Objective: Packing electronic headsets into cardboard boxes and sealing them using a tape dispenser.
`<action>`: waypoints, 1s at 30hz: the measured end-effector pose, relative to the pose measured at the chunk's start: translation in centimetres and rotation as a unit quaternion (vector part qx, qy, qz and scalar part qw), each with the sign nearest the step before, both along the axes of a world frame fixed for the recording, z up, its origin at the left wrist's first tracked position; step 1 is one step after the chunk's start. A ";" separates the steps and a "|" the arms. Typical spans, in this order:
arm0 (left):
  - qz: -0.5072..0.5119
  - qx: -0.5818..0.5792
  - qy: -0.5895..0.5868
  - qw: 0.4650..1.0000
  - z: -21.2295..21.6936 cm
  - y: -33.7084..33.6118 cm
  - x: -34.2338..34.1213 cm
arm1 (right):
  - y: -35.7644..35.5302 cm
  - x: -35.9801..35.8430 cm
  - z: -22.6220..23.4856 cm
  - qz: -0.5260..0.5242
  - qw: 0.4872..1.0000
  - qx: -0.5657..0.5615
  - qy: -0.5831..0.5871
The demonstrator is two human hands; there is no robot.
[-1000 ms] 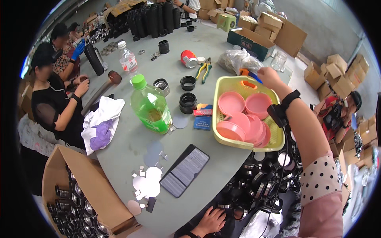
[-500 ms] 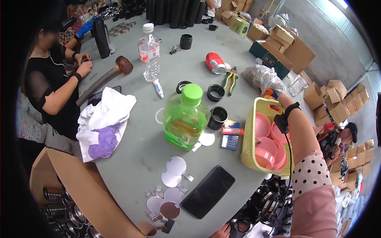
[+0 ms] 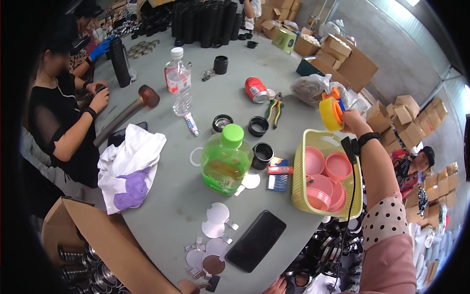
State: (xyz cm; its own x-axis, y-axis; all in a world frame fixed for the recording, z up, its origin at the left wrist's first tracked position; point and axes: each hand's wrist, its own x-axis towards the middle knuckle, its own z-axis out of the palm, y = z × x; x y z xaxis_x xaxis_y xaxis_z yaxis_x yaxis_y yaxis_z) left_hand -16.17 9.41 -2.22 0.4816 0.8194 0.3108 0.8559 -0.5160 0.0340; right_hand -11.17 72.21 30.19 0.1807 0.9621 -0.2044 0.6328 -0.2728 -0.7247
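Observation:
My right hand (image 3: pixel 351 120) is closed on a tape dispenser with a wide yellow roll (image 3: pixel 329 115) and orange and blue parts. I hold it above the far end of a pale yellow-green plastic basket (image 3: pixel 299 196). Several pink round plastic parts (image 3: pixel 338 165) lie inside that basket. A black cable (image 3: pixel 348 206) hangs from near my wrist across the basket's side. Only part of my left hand (image 3: pixel 276 285) shows at the lower edge, by the table's rim; its fingers are mostly cut off. Nearest to it on the table is a black phone (image 3: pixel 256 241).
A green-capped bottle (image 3: pixel 227 159), a clear bottle (image 3: pixel 179 83), a mallet (image 3: pixel 128 113), pliers (image 3: pixel 275 110) and a red can (image 3: pixel 256 90) stand or lie on the table. Thin metal discs (image 3: pixel 215 223) lie near me. A co-worker (image 3: pixel 61 112) sits at the left.
My right hand has lifted the tape dispenser from beyond the basket, so its yellow roll now shows. The view has shifted slightly.

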 end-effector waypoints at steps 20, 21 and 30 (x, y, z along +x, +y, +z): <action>-0.022 -0.109 -0.468 0.876 19.7 5.7 -6.8 | -13.4 7.9 10.7 0.131 0.818 0.341 -0.444; -0.026 -0.110 -0.468 0.876 23.0 7.0 -7.5 | -14.6 8.2 10.5 0.135 0.813 0.358 -0.439; 0.027 0.082 -0.496 0.864 32.7 30.2 -7.0 | -19.9 10.3 8.8 0.175 0.779 0.402 -0.449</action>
State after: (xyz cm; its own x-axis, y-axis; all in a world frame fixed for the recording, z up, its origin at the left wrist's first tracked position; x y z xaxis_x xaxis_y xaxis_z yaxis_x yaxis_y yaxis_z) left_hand -23.14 39.59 30.49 -0.1251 0.7382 0.6629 0.4713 -0.5437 0.6945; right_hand -0.92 52.33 38.95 -0.3980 0.7361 0.5475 0.9166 0.3434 0.2046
